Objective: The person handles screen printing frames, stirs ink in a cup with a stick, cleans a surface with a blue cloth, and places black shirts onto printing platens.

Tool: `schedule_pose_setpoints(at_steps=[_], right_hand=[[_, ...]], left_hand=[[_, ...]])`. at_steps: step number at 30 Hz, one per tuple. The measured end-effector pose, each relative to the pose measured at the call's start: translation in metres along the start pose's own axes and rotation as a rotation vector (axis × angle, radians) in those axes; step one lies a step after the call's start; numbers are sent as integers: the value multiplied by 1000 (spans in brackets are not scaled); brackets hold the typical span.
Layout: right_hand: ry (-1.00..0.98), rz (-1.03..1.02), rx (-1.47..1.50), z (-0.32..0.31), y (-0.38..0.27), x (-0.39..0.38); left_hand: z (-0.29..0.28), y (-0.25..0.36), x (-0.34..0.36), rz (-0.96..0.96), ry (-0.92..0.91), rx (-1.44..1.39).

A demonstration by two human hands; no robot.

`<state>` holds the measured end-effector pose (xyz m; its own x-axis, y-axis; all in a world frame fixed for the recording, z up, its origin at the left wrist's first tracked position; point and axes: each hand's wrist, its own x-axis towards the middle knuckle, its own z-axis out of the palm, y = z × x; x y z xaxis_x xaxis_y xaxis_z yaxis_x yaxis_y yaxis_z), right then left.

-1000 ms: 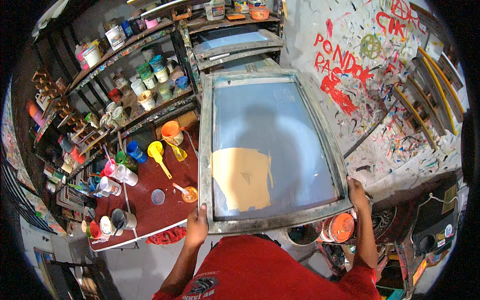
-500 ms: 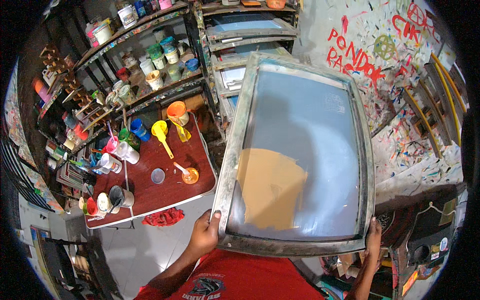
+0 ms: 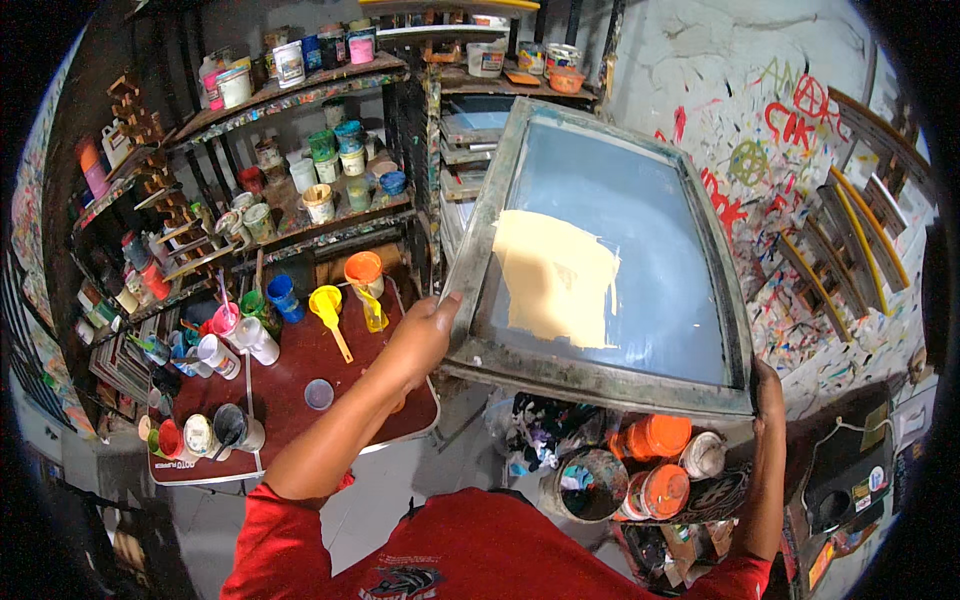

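A large screen-printing frame (image 3: pixel 620 374) is held up and askew in the right middle of the view, with blue-grey mesh (image 3: pixel 660 270) and a cream patch (image 3: pixel 555 275) in its left part. My left hand (image 3: pixel 428 335) grips the left rail near the lower corner, thumb on top. My right hand (image 3: pixel 766 390) holds the right side at the lower corner, most of its fingers hidden behind the rail. The frame's far end overlaps a rack of other screens (image 3: pixel 472 135). Below my left arm is a maroon table (image 3: pixel 285 420) with cups, a yellow scoop (image 3: pixel 327 300) and a small clear dish (image 3: pixel 318 393).
Shelves of paint pots (image 3: pixel 270 90) line the back left. Squeegees (image 3: pixel 840 250) are mounted on the paint-marked right wall. Orange buckets (image 3: pixel 660 490) and a dark bin (image 3: pixel 585 485) sit below the frame. A black machine or case (image 3: pixel 845 480) is at the lower right.
The frame swung askew, dropped lower, then rose away from my body, both hands still on it. My left arm now reaches farther forward, and the buckets under the frame show more.
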<state>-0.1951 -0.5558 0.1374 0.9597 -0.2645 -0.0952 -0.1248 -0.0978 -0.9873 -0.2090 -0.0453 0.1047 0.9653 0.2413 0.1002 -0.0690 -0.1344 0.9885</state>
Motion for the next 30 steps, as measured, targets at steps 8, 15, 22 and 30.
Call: schedule_pose_setpoints(at_steps=[8, 15, 22, 30], right_hand=[[24, -49, -108, 23, -2, 48], [-74, -53, -11, 37, -14, 79], [-63, 113, 84, 64, -41, 83], [-100, 36, 70, 24, 3, 148]], left_hand=[[-17, -13, 40, -139, -107, -24], [-8, -5, 61, -134, -19, -40], [0, -1, 78, -126, 3, -54], [6, -11, 92, -115, -7, -111]])
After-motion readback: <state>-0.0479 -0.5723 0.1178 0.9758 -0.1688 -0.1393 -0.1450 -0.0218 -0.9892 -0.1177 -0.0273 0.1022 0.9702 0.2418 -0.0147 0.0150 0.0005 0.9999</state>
